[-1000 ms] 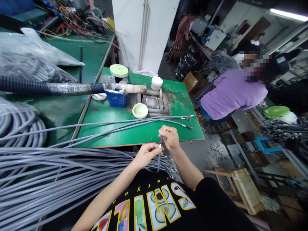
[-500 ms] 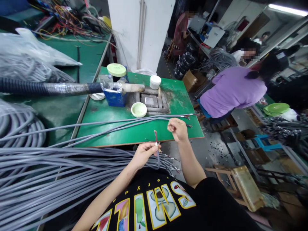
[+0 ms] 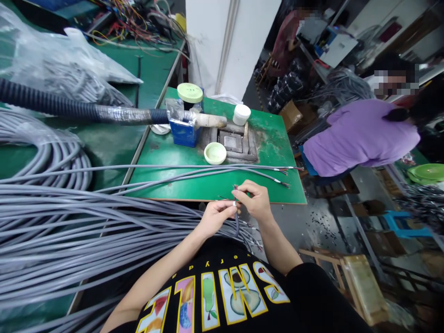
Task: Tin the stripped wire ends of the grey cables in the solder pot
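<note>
My left hand pinches the stripped end of a grey cable just below its white collar, holding it upright in front of my chest. My right hand is closed in a pinch on the thin coloured wires sticking out of that cable's tip. Both hands hover just past the near edge of the small green table. A thick bundle of grey cables runs from the left across my lap, its stripped ends fanning out under my hands.
Three grey cables lie across the green table, stripped ends at right. Behind them stand a shallow green dish, a metal fixture, a blue box, a white jar and a black hose. A person in purple sits to the right.
My right hand, which had pulled away to the right half a second ago, has come back to the cable tip and pinched the wires. The camera has shifted left.
</note>
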{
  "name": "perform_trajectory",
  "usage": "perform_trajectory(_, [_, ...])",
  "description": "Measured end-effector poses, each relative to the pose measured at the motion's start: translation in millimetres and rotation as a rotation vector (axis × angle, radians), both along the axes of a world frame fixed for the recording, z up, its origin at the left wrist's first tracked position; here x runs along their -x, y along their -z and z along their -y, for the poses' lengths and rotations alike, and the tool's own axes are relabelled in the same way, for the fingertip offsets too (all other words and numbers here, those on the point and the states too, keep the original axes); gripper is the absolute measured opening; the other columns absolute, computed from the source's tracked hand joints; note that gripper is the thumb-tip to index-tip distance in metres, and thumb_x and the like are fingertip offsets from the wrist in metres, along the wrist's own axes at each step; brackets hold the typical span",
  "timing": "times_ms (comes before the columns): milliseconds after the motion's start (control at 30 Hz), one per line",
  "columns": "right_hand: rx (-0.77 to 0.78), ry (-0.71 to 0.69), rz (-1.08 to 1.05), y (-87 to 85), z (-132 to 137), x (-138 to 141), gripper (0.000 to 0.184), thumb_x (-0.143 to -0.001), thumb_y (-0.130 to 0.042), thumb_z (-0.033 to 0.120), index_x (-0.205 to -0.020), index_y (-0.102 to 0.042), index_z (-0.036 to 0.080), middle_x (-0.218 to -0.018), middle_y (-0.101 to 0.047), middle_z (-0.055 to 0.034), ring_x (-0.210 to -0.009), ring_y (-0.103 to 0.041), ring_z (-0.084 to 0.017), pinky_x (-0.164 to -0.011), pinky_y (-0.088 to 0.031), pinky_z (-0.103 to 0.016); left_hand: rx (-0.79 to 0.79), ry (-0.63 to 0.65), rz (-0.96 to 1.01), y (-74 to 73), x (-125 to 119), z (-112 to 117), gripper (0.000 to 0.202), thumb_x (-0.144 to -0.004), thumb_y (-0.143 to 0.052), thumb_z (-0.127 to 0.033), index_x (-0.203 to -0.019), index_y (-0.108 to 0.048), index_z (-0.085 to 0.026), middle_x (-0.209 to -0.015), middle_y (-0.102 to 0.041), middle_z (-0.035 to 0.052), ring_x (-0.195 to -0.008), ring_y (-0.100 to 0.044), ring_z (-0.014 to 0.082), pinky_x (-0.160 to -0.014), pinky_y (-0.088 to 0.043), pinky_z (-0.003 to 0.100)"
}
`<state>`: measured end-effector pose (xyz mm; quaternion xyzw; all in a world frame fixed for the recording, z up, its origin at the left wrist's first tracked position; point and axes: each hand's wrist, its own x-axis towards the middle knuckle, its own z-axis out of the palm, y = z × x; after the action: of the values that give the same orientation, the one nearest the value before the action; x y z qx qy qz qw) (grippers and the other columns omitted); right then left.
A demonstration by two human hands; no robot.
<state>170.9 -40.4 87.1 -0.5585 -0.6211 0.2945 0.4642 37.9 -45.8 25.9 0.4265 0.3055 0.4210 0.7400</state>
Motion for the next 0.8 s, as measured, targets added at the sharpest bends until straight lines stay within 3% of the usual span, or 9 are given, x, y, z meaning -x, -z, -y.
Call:
perform_trajectory(200, [-0.128, 0.048, -0.073, 8.6, 3.9, 2.1, 0.014, -0.075, -0.068, 0.018, -0.061, -0.067, 0.02, -0.057, -0.055, 0.0028, -0.055, -0.05, -0.01, -0.054, -0.04, -0.024, 0.144, -0.034, 0.142, 12.1, -1.2, -0.9, 0.031, -0.065, -0.076, -0.041, -0.08, -0.073, -0.014, -0.068, -0.07, 0.0047, -0.054, -0.057, 0.0096, -0.058, -0.048, 0.023])
perform_trajectory(467, [-0.188, 0.027, -0.014, 10.9, 2.6, -1.9, 0.009, -0.079, -0.065, 0.019, -0.077, -0.073, 0.024, -0.067, -0.065, 0.0007, -0.062, -0.057, -0.013, -0.06, -0.047, -0.028, 0.41, 0.004, 0.34, 0.4, 4.9, -6.5, 0.035, -0.056, -0.083, -0.039, -0.075, -0.072, -0.011, -0.063, -0.068, 0.0047, -0.055, -0.059, 0.0095, -0.054, -0.046, 0.019])
perform_trajectory(633, [-0.264, -0.073, 0.084, 13.5, 5.6, -6.8, 0.019, -0.079, -0.064, 0.019, -0.095, -0.071, 0.026, -0.078, -0.067, -0.0017, -0.072, -0.06, -0.016, -0.067, -0.05, -0.032, 0.434, 0.033, 0.449, 1.0, 11.7, -10.6, 0.034, -0.058, -0.083, -0.037, -0.075, -0.071, -0.01, -0.06, -0.065, 0.0033, -0.054, -0.058, 0.0088, -0.056, -0.046, 0.019])
perform_trajectory(800, [-0.318, -0.154, 0.154, 15.7, 10.6, -8.3, 0.028, -0.078, -0.064, 0.013, -0.102, -0.069, 0.027, -0.083, -0.066, -0.0031, -0.076, -0.06, -0.016, -0.067, -0.05, -0.033, 0.414, 0.069, 0.52, 3.9, 15.8, -11.8, 0.03, -0.063, -0.079, -0.036, -0.075, -0.07, -0.011, -0.058, -0.063, 0.0026, -0.055, -0.056, 0.0094, -0.059, -0.045, 0.021])
